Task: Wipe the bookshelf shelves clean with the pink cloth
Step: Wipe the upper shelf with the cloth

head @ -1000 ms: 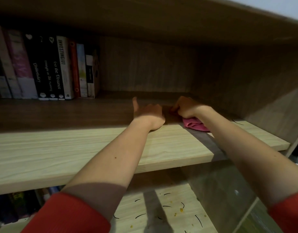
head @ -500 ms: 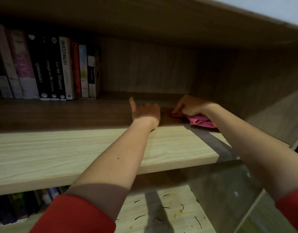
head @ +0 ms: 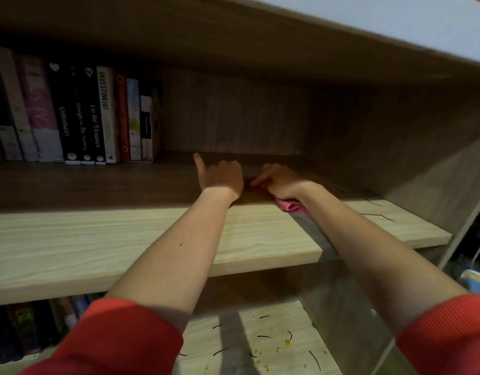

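My right hand point(head: 280, 180) grips the pink cloth point(head: 290, 205) and presses it on the middle shelf point(head: 98, 239), deep in the shadowed part. Most of the cloth is hidden under the hand; a crumpled pink corner shows at the wrist. My left hand point(head: 222, 178) rests on the same shelf just left of it, almost touching. Its fingers are curled with the thumb sticking up, and it holds nothing that I can see.
A row of upright books point(head: 98, 115) stands at the back left of this shelf. Thin dark strands point(head: 376, 216) lie on its right end near the side panel point(head: 422, 158). The lower shelf point(head: 260, 342) carries dark strands and yellow crumbs, with more books at its left.
My right hand has slid the cloth leftward, closing the gap to my left hand. The left hand has shifted slightly left and further back.
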A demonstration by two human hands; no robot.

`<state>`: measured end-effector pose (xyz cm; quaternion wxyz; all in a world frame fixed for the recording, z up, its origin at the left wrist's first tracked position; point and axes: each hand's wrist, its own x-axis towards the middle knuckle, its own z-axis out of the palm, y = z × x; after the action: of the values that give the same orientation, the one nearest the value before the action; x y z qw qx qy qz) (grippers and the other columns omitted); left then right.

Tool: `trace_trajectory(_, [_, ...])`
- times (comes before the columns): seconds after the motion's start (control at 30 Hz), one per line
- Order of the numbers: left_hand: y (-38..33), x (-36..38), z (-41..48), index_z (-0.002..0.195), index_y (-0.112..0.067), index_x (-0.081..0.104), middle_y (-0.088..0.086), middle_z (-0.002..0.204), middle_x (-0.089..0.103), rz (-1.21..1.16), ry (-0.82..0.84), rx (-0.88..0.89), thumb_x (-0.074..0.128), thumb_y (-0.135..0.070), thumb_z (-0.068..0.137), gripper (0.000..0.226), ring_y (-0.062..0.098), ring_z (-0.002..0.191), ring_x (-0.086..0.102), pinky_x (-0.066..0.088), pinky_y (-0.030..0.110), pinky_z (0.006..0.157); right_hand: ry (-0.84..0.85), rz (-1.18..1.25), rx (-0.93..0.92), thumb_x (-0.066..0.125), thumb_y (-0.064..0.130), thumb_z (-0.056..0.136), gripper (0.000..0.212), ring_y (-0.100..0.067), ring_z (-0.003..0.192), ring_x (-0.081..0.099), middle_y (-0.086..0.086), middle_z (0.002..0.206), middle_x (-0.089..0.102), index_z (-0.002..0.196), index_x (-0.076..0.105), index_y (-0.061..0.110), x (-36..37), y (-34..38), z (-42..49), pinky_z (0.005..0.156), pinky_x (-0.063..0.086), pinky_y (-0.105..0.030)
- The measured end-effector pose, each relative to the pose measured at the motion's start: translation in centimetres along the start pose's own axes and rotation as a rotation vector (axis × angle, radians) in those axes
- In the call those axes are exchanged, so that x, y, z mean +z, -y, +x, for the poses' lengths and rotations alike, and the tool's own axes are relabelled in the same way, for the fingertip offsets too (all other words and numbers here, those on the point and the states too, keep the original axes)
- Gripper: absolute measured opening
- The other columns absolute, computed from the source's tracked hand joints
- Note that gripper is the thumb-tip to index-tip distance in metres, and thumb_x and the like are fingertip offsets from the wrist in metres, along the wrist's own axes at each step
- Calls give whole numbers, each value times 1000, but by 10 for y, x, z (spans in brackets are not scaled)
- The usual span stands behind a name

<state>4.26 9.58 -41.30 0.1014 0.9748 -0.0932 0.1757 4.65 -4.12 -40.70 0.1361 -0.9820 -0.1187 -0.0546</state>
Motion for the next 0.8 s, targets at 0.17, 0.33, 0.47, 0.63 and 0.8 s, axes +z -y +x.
trace_trajectory(0.17, [2,-5,-4,105,-16,61,2,94,64,-59,-46,-13,33,-19,98,29,24,104,60,-6,55,112,6,101,-130,43,0,94,37,-13,110,50,2,120,55,115,66,20,4,21,-56,102,39,-27])
trace_trajectory(0.33, [-2,-20,-31,114,-23,62,2,111,61,-162,79,48,36,-16,94,34,24,118,50,6,52,112,-24,149,-250,52,4,92,27,-3,88,49,14,93,47,110,69,15,3,37,-108,83,39,-9])
trace_trajectory(0.47, [1,-28,-72,115,-26,61,-2,125,57,-400,95,135,37,-8,92,37,20,129,40,-1,55,112,-36,189,-299,54,3,91,28,-2,91,46,12,92,50,106,71,19,6,42,-144,85,31,-7])
trace_trajectory(0.63, [1,-16,-101,122,-24,58,-4,132,52,-335,-69,113,36,-4,92,42,14,127,43,-3,49,113,-63,282,-309,56,-2,87,34,-12,100,51,6,97,56,93,74,27,8,39,-181,97,40,-30])
trace_trajectory(0.8, [-5,-15,-99,127,-20,54,-1,132,52,-262,-52,139,37,0,90,45,16,127,42,-4,52,113,-227,352,-238,55,-1,89,35,-17,100,51,2,98,58,95,71,30,-2,29,-181,93,43,-33])
